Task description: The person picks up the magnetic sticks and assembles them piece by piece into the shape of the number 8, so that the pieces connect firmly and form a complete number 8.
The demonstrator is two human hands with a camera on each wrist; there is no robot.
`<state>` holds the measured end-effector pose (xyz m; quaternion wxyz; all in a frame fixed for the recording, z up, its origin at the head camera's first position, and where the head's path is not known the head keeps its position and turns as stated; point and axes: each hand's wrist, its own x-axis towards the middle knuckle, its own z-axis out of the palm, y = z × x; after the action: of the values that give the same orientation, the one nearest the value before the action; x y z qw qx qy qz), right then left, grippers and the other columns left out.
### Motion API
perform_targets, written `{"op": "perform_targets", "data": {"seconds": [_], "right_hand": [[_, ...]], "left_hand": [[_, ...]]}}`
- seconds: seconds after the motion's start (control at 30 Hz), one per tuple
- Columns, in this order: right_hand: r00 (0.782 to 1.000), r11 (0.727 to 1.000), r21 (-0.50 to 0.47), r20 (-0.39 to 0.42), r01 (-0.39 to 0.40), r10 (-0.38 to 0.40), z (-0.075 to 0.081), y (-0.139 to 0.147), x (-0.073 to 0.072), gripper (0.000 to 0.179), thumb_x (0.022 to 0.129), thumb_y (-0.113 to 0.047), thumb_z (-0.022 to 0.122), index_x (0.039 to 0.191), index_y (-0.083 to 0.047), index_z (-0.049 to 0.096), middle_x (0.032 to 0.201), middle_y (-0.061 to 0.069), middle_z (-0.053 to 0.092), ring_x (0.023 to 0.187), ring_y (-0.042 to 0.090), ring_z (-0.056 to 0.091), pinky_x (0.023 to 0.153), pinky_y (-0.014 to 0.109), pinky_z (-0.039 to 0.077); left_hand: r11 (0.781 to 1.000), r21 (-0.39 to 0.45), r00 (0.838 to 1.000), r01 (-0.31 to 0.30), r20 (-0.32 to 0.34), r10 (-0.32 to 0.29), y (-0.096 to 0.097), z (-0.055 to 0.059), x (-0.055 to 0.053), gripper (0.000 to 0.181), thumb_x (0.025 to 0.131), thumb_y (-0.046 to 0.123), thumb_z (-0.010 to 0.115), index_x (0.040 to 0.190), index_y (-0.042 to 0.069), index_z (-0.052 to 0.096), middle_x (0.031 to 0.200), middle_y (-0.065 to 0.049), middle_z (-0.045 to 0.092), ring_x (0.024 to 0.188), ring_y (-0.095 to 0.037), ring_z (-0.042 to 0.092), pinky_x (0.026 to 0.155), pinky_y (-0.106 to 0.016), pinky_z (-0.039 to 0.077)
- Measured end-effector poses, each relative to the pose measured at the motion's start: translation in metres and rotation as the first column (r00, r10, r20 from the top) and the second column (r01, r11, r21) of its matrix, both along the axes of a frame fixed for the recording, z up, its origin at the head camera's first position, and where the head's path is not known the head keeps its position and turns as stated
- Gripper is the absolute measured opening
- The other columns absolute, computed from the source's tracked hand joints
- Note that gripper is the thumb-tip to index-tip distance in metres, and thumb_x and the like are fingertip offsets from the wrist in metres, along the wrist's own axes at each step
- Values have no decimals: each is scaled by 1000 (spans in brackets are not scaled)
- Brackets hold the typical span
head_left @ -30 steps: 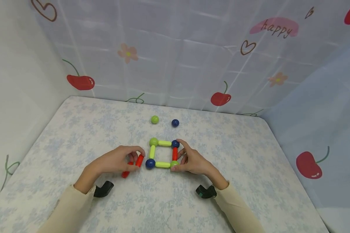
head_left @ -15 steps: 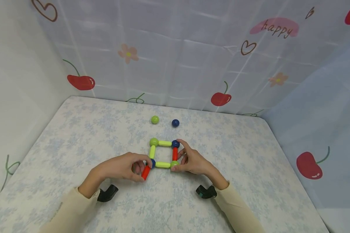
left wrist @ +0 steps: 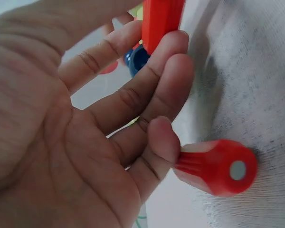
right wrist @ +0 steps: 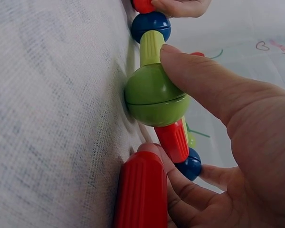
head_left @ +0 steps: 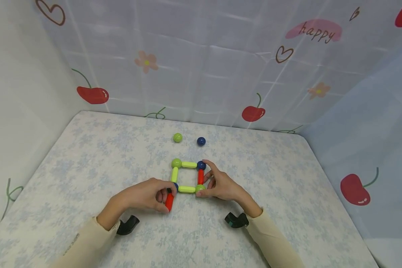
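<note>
In the head view, my left hand pinches a red magnetic rod at the near-left blue ball of a square of rods and balls. Whether rod and ball touch is hidden by fingers. A second red rod lies against the curled little finger in the left wrist view. My right hand holds the square's right side, thumb on the near green ball, index finger on the far blue ball. Between these balls sits a red rod. Another red rod lies by the right fingers.
Yellow-green rods form the square's other sides, with a green ball at the far-left corner. Behind it lie a loose green ball and a loose blue ball. A printed curtain hangs behind the table.
My left hand has moved right and nearer to me with the red rod, reaching the square's near-left blue ball. The right hand and the square have stayed put.
</note>
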<state>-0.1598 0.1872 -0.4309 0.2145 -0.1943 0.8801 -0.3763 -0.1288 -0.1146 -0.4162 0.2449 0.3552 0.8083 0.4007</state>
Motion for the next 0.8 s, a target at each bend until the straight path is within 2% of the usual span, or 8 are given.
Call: {"op": "perform_targets", "data": {"seconds": [0.17, 0.3, 0.43, 0.57, 0.63, 0.7, 0.73, 0.8], "right_hand": [[1000, 1000, -2, 13, -3, 3, -1, 1, -1, 106, 81, -36, 84, 159, -19, 14, 114, 9, 62, 78, 13, 63, 73, 30, 52], [1000, 1000, -3, 22, 1, -1, -1, 1, -1, 107, 81, -35, 85, 159, -19, 14, 115, 9, 62, 77, 13, 62, 73, 30, 52], [1000, 1000, -8, 25, 0, 0, -1, 0, -2, 107, 81, -35, 85, 160, -18, 14, 115, 9, 62, 77, 14, 62, 72, 30, 52], [999, 1000, -14, 36, -3, 3, -2, -1, -3, 107, 82, -35, 84, 160, -19, 14, 115, 9, 62, 77, 13, 62, 72, 30, 52], [999, 1000, -17, 39, -2, 2, -3, -1, -2, 107, 82, -35, 84, 160, -20, 13, 115, 9, 62, 76, 13, 63, 71, 30, 52], [999, 1000, -20, 40, 4, -3, -3, 0, -2, 107, 82, -34, 85, 160, -20, 14, 115, 9, 62, 76, 14, 63, 70, 30, 52], [999, 1000, -20, 40, 5, -4, -4, 0, -3, 107, 82, -34, 85, 160, -20, 14, 115, 9, 62, 75, 13, 63, 70, 29, 52], [999, 1000, -15, 42, 13, -12, -4, 1, -2, 107, 81, -34, 85, 160, -21, 14, 115, 8, 61, 75, 14, 63, 69, 30, 52]], "left_hand": [[999, -10, 999, -37, -2, 37, -2, 4, -3, 33, 86, 18, 80, 116, 10, 67, 86, 2, 63, 76, -8, 58, 70, -24, 51], [992, 30, 990, -121, -67, 123, -3, 8, -16, 30, 92, 20, 74, 119, 10, 66, 90, 4, 63, 82, -11, 59, 72, -27, 52], [970, 79, 958, -229, -160, 240, 0, 7, -40, 30, 97, 16, 67, 125, 7, 63, 106, -6, 65, 92, -18, 61, 77, -32, 52], [942, 94, 923, -323, -188, 336, 5, 1, -73, 38, 99, 10, 63, 136, 6, 57, 127, -19, 59, 100, -29, 63, 82, -40, 53], [929, 98, 917, -358, -152, 369, 7, 0, -90, 43, 99, 7, 61, 141, 8, 53, 137, -23, 51, 102, -33, 63, 81, -41, 53], [916, 102, 915, -387, -82, 395, 10, -2, -105, 47, 100, 5, 58, 145, 12, 50, 146, -23, 43, 94, -33, 61, 77, -39, 51], [910, 105, 913, -402, -28, 407, 12, -2, -112, 48, 101, 5, 56, 147, 13, 47, 150, -22, 38, 91, -32, 59, 75, -38, 50], [890, 103, 895, -444, 90, 436, 15, -4, -125, 50, 102, 6, 53, 150, 18, 44, 157, -17, 31, 91, -29, 58, 75, -36, 48]]}}
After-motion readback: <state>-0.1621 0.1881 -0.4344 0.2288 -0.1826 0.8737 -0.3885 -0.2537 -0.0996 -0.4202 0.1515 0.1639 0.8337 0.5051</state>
